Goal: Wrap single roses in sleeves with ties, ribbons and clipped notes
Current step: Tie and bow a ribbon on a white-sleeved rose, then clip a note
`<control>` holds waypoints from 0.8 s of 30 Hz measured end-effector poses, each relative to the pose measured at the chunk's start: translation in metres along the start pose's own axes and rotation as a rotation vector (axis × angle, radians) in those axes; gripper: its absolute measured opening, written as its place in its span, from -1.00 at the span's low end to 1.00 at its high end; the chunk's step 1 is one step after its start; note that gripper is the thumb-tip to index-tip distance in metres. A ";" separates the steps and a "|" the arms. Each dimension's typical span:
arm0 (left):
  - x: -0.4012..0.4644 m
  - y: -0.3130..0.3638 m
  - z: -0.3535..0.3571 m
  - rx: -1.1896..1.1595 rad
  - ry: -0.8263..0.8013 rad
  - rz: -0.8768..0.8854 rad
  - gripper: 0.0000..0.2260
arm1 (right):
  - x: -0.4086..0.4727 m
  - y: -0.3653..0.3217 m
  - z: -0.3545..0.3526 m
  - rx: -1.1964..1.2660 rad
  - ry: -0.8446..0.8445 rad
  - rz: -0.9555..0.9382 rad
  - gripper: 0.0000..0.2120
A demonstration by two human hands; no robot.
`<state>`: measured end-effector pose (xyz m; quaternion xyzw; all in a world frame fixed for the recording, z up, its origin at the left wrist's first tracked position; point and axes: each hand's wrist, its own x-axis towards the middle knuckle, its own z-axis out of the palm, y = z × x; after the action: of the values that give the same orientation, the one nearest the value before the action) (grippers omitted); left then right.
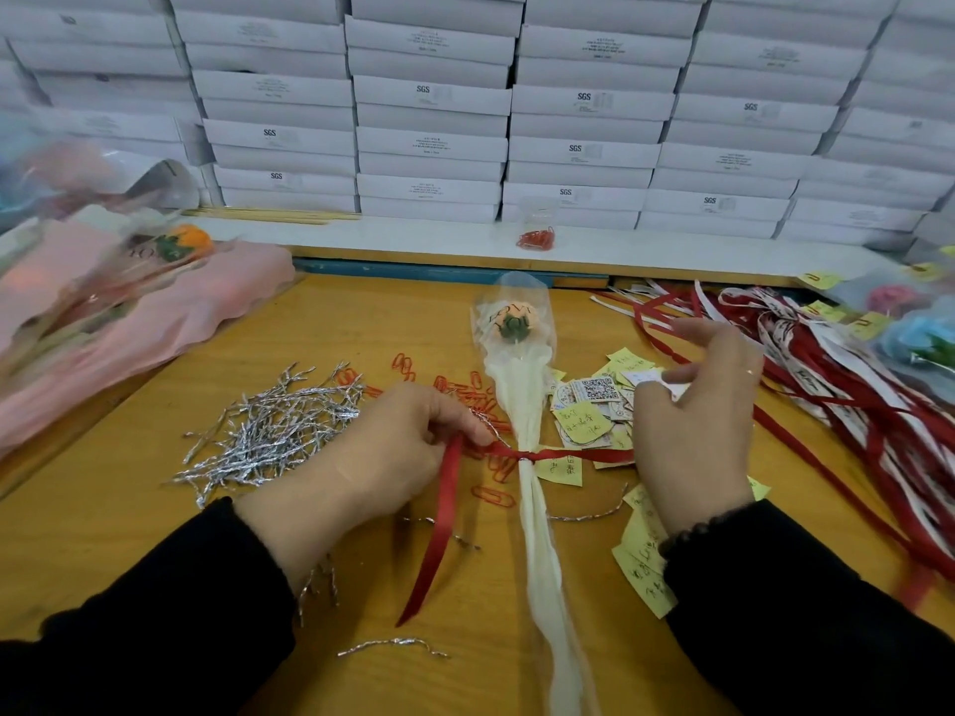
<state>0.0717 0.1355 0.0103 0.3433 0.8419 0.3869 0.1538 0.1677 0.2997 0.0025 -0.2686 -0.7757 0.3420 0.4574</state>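
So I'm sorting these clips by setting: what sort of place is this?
Probably a small gift-packing workshop or stockroom. Identical white boxes are stacked along the back, and the wooden table holds bulk supplies: a heap of silver ties, red ribbons and finished wrapped roses.

Black knit sleeves (806, 607) with scalloped cuffs, thin ring (749, 372) on right hand (697, 431)

bare table (129, 514) front-left, twist ties (274, 431) left, ribbons (852, 405) right

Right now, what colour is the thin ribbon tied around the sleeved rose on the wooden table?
Red. The thin ribbon shows best in the head view, the only one.
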 end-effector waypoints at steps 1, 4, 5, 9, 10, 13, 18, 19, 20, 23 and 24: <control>-0.001 0.000 -0.001 0.014 -0.008 0.004 -0.64 | -0.002 -0.001 0.000 -0.044 -0.060 -0.104 -0.66; -0.001 -0.001 -0.003 -0.003 0.057 0.044 -0.56 | -0.011 -0.006 0.003 -0.300 -0.387 -0.335 -0.93; -0.001 -0.002 -0.002 -0.028 0.098 0.063 -0.54 | -0.012 -0.006 0.004 -0.400 -0.470 -0.371 -0.95; 0.001 -0.003 0.002 -0.100 0.198 0.126 -0.61 | -0.012 -0.006 0.005 -0.552 -0.635 -0.385 -0.85; 0.001 -0.004 0.003 -0.095 0.206 0.137 -0.67 | -0.011 -0.006 0.005 -0.546 -0.656 -0.382 -0.83; 0.001 -0.005 0.006 0.001 0.157 0.152 -0.94 | -0.011 -0.007 0.004 -0.518 -0.713 -0.399 -0.79; 0.002 -0.007 0.006 0.384 0.111 0.151 -0.85 | -0.011 -0.005 0.005 -0.448 -0.701 -0.445 -0.89; 0.002 -0.007 0.006 0.415 0.128 0.160 -0.87 | -0.012 -0.005 0.005 -0.413 -0.679 -0.432 -0.89; 0.002 -0.007 0.005 0.425 0.146 0.168 -0.91 | -0.012 -0.005 0.005 -0.366 -0.657 -0.410 -0.90; 0.001 -0.005 0.004 0.400 0.204 0.182 -0.95 | -0.013 -0.005 0.003 -0.252 -0.615 -0.342 -0.90; 0.001 -0.005 0.003 0.338 0.207 0.170 -0.92 | -0.013 -0.005 0.003 -0.231 -0.607 -0.323 -0.89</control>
<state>0.0699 0.1357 0.0046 0.3923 0.8742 0.2850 -0.0263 0.1700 0.2859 -0.0013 -0.0790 -0.9420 0.2396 0.2211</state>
